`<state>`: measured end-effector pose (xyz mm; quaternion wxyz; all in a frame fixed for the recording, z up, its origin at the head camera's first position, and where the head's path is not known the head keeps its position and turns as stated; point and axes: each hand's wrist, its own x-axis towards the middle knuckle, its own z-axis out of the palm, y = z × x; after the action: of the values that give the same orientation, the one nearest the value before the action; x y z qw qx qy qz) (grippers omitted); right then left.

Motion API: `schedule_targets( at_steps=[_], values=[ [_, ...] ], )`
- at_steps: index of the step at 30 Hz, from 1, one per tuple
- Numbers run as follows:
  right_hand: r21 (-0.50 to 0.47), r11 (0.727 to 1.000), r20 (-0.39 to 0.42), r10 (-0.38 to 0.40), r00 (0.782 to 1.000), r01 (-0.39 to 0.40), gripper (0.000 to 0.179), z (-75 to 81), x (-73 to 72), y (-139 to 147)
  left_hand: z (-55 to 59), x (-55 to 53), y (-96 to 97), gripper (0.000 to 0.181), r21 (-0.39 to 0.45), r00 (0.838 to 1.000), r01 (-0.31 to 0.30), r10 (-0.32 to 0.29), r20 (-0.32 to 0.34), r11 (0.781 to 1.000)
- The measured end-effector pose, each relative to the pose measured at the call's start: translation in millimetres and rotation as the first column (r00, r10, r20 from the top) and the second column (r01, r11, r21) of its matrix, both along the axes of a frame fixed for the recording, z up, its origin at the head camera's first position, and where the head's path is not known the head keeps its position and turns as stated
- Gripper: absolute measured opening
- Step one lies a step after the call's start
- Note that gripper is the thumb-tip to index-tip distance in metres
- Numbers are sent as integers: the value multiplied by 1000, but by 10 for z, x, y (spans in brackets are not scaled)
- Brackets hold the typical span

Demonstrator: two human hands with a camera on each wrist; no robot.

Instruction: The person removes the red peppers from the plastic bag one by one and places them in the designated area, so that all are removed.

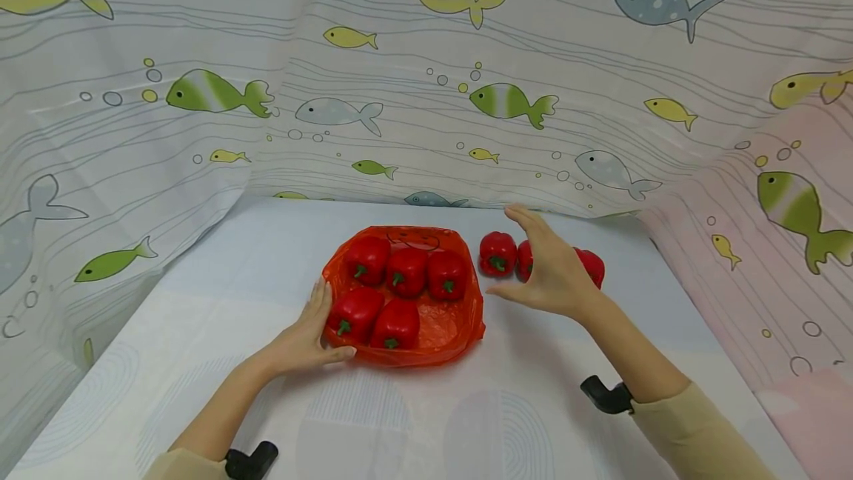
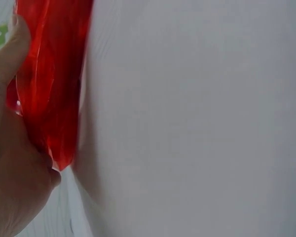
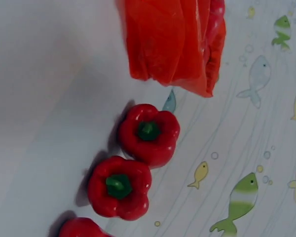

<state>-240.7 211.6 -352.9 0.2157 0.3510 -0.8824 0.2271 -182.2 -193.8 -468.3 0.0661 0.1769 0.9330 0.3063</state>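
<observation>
An orange-red plastic bag (image 1: 449,324) stands with its mouth spread wide, and several red bell peppers (image 1: 406,272) with green stems sit inside. My left hand (image 1: 303,335) rests against the bag's near left side, fingers along the left wall and thumb across the front. In the left wrist view that hand (image 2: 19,163) touches the bag's outer wall (image 2: 49,84). To the right of the bag, my right hand (image 1: 553,269) hovers with thumb and fingers spread apart, nothing between them. It partly hides a row of loose bell peppers (image 1: 496,254); two whole peppers (image 3: 119,187) show in the right wrist view.
A pale tabletop (image 1: 400,421) with faint circle patterns lies under everything. Fish-printed sheeting (image 1: 400,80) rises behind and on both sides. Black wrist mounts (image 1: 606,395) sit on both forearms.
</observation>
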Motion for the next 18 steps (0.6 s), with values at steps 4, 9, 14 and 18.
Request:
schedule_targets(
  at_steps=[4,9,14,18],
  values=[
    [2,1000,31,28,999,-29,109,31,27,-80,5,3,3,122,10,1000,3,-3,2,1000],
    [5,998,44,55,998,-56,109,61,47,-175,5,4,6,122,14,1000,6,-6,0,1000],
    [7,997,32,75,997,-75,110,87,61,-268,9,4,4,122,15,1000,4,-4,-5,1000],
    [-7,996,40,94,995,-94,109,99,69,-345,6,3,0,121,11,1000,2,-2,-8,1000]
  ],
)
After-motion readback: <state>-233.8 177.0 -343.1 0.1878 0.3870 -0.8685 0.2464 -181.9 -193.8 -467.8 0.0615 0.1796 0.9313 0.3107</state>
